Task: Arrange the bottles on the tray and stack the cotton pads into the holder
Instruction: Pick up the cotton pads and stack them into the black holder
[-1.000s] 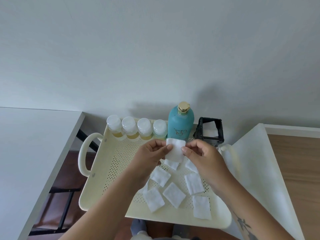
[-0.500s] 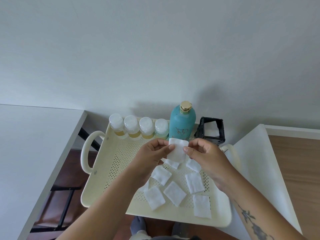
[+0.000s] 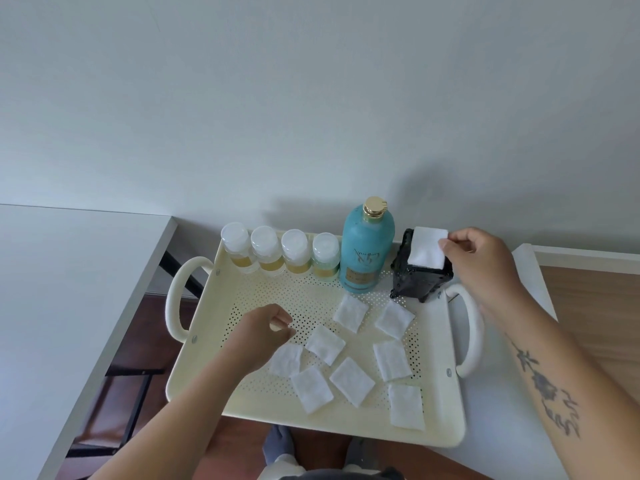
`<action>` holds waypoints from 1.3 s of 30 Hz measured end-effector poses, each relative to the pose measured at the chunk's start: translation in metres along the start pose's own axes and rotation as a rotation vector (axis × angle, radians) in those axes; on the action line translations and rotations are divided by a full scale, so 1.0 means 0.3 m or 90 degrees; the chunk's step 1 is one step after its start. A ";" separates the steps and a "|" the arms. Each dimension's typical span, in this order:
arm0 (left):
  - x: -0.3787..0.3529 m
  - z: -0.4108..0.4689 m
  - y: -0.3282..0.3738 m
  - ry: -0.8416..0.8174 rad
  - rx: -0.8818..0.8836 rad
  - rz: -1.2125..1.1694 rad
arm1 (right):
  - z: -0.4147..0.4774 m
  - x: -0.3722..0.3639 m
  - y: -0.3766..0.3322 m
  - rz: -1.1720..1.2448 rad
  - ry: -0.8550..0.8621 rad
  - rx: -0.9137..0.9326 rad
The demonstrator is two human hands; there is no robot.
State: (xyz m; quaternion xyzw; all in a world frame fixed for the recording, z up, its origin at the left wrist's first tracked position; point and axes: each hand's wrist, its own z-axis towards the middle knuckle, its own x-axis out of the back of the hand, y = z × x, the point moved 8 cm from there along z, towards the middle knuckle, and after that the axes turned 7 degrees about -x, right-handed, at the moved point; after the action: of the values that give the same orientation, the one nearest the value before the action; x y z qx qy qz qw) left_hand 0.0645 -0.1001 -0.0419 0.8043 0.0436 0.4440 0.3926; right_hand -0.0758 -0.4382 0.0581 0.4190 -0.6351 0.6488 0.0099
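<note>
Currently, the right hand point(image 3: 479, 263) pinches a cotton pad point(image 3: 427, 246) lying tilted across the holder point(image 3: 420, 277) mouth. Loose pads point(image 3: 324, 343) lie just beside the empty, loosely curled left hand point(image 3: 261, 336).

right hand point(image 3: 479, 268) pinching pad point(image 3: 427, 246) atop holder point(image 3: 420, 280) | left hand point(image 3: 263, 336) above tray point(image 3: 221, 292)

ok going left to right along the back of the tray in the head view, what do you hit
four small white-capped bottles → teal bottle with gold cap → black pad holder → right hand holding a cotton pad
</note>
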 end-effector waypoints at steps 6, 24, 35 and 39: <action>-0.031 -0.022 -0.069 -0.036 0.024 0.101 | 0.035 0.010 0.001 -0.031 0.040 0.013; -0.079 -0.015 -0.084 -0.052 -0.033 0.240 | -0.068 -0.029 -0.037 -0.311 0.127 0.208; -0.034 -0.030 -0.072 0.029 -0.071 0.161 | -0.059 -0.104 0.042 -0.460 0.081 0.198; 0.001 -0.017 -0.061 0.051 -0.063 0.027 | -0.055 -0.106 0.050 -0.448 0.066 0.184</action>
State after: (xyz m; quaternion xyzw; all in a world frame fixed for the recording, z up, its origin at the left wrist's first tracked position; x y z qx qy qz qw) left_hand 0.0661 -0.0844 -0.0526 0.7665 0.0203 0.4853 0.4203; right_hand -0.0720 -0.4108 0.0307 0.5753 -0.3533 0.7087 0.2047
